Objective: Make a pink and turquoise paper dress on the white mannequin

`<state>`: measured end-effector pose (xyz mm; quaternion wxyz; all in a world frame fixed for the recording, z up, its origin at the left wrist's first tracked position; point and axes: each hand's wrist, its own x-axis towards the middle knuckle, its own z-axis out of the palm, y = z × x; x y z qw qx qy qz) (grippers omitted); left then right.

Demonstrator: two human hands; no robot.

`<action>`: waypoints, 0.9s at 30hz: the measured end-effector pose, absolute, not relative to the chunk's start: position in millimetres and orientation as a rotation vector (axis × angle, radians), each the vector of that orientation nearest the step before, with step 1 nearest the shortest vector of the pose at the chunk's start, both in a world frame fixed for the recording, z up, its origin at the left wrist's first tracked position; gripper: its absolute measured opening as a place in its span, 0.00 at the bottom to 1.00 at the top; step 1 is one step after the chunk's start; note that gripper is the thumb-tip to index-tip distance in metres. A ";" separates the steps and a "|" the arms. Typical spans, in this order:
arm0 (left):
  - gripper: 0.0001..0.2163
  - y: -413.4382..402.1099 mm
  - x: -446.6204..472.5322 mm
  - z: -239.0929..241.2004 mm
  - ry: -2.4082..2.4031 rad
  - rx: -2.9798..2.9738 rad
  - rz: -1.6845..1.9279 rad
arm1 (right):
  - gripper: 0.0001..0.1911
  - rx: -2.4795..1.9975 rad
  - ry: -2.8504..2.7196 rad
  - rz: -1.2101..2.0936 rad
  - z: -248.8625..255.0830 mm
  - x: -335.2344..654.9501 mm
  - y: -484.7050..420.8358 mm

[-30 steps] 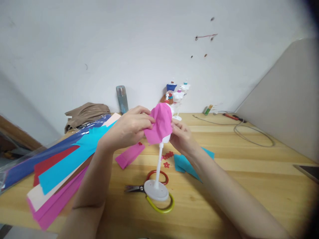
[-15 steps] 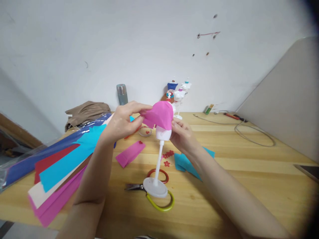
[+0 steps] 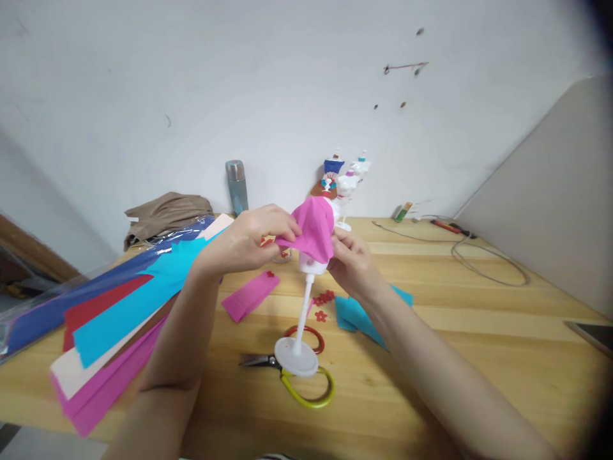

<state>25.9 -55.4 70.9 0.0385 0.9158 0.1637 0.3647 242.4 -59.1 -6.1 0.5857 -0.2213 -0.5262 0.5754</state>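
Observation:
A small white mannequin stand (image 3: 297, 345) is held tilted above the wooden table (image 3: 460, 332). Pink crepe paper (image 3: 313, 231) is draped over its top. My left hand (image 3: 246, 241) pinches the paper's left edge with closed fingers. My right hand (image 3: 352, 262) grips the white body of the stand under the paper on the right side. Scissors with red and yellow-green handles (image 3: 301, 377) lie on the table right below the stand's round base.
A stack of coloured crepe sheets (image 3: 110, 319) lies at the left. A pink strip (image 3: 249, 297), teal scraps (image 3: 359, 316) and small red flowers (image 3: 323, 300) lie near the middle. Dressed white mannequins (image 3: 342, 185), a grey flask (image 3: 236, 188), brown cloth (image 3: 167, 214) and a cable (image 3: 483, 259) sit farther back.
My left hand lifted the pink paper's edge up off the stand, then brought it back down lower over the top. The stand shifted slightly; my right hand kept its hold.

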 end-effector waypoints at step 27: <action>0.13 -65.3 25.1 74.3 1.177 2.104 1.106 | 0.12 -0.613 -1.581 0.817 -17.8 242.2 -59.3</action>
